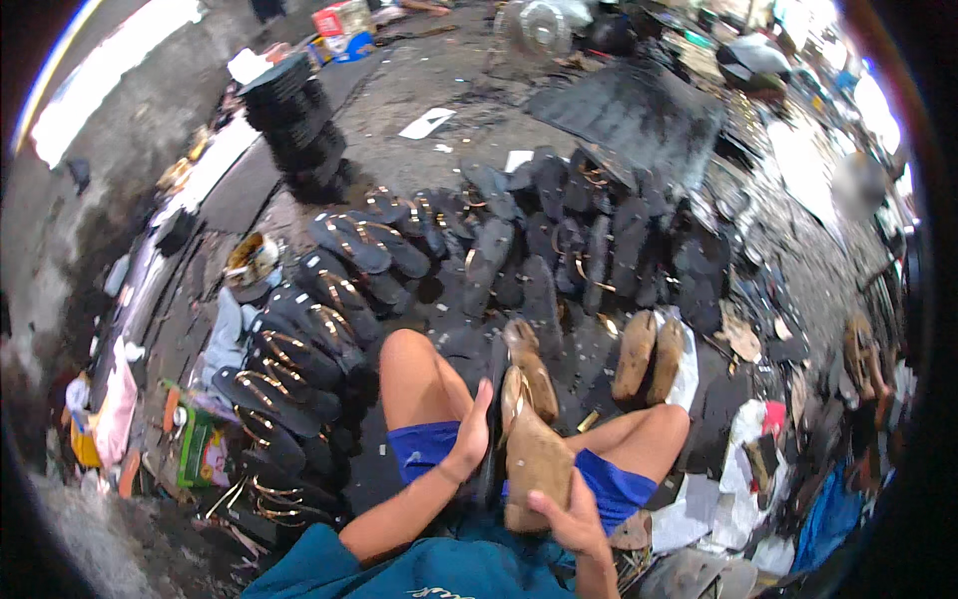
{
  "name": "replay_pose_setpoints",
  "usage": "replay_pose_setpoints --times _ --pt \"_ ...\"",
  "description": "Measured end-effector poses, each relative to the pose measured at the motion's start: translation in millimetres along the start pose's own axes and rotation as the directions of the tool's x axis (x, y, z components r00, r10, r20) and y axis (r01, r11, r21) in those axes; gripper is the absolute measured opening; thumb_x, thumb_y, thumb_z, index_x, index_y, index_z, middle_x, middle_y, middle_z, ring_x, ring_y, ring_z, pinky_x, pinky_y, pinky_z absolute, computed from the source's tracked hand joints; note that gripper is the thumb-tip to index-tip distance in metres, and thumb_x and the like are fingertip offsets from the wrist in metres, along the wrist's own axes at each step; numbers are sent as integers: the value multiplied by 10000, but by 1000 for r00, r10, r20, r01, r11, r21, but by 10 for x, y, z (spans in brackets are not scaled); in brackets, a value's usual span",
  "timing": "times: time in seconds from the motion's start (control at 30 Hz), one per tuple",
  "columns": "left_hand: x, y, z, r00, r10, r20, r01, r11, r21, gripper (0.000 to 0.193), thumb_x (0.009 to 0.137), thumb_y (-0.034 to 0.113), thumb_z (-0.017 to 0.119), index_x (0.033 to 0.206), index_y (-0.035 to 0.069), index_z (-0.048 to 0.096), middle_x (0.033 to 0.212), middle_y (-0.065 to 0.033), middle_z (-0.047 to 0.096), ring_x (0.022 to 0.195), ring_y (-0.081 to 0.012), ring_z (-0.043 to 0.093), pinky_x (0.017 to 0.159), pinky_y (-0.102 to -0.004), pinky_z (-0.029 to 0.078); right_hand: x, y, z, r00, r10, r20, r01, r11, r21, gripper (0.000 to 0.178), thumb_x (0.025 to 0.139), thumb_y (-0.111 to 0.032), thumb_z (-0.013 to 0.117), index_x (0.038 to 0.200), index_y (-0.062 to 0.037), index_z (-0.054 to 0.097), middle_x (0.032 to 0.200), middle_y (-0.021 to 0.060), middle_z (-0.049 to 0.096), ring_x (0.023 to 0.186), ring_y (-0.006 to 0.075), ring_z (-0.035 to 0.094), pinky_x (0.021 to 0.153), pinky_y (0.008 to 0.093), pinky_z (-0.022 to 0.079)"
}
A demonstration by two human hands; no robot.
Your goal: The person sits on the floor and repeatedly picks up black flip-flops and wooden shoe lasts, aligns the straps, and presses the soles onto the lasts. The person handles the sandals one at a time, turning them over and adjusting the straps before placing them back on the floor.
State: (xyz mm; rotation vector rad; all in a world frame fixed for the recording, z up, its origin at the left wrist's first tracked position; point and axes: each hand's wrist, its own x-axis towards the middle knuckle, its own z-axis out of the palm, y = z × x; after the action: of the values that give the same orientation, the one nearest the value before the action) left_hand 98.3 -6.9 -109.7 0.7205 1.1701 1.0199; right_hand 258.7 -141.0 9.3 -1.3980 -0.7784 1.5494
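Note:
My right hand [566, 514] is closed round the heel end of a brown wooden shoe last [539, 464] above my lap. The thumb lies across its flat face. A light gold strap [512, 394] crosses the last near its toe. Beside it a dark sandal sole [491, 439] stands on edge, seen almost edge-on. My left hand [473, 429] is held upright along the sole's left side, fingers stretched out and palm toward it. Whether the palm touches the sole I cannot tell. Another wooden last [532, 374] lies just beyond, between my knees.
Many black sandals with gold straps [274, 389] lie in rows at left and ahead. A pair of wooden lasts [636, 354] rests by my right knee. A black stack [294, 125] stands far left, a dark sheet [634, 110] lies ahead, and scraps [689, 514] litter the right.

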Motion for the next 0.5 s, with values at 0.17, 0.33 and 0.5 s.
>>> replay_pose_setpoints --times 0.17,0.33,0.5 --pt "1077 1529 -317 989 140 41 -100 858 -503 653 1037 643 365 1126 54 631 795 -109 689 672 -241 656 705 -399 556 499 143 -497 992 19 -124 -6 995 103 698 820 -239 817 1371 48 496 1275 144 622 1160 241 603 1012 375 482" --pt "2039 2585 -1166 840 437 -321 -523 808 -272 696 1038 608 361 1429 43 466 1381 -139 508 1252 -276 479 1087 -403 350 1585 826 -986 876 -381 -295 124 770 -626 648 810 -195 743 1359 46 497 1251 270 616 1096 436 626 952 467 514" --pt "1786 2374 -2339 794 337 -506 -493 844 -211 858 990 634 433 1607 84 203 1653 -176 225 1514 -321 258 1251 -447 156 1989 318 -948 865 -388 -318 -33 588 -808 658 862 -355 701 1368 7 492 1348 306 488 1248 481 491 1043 529 434"
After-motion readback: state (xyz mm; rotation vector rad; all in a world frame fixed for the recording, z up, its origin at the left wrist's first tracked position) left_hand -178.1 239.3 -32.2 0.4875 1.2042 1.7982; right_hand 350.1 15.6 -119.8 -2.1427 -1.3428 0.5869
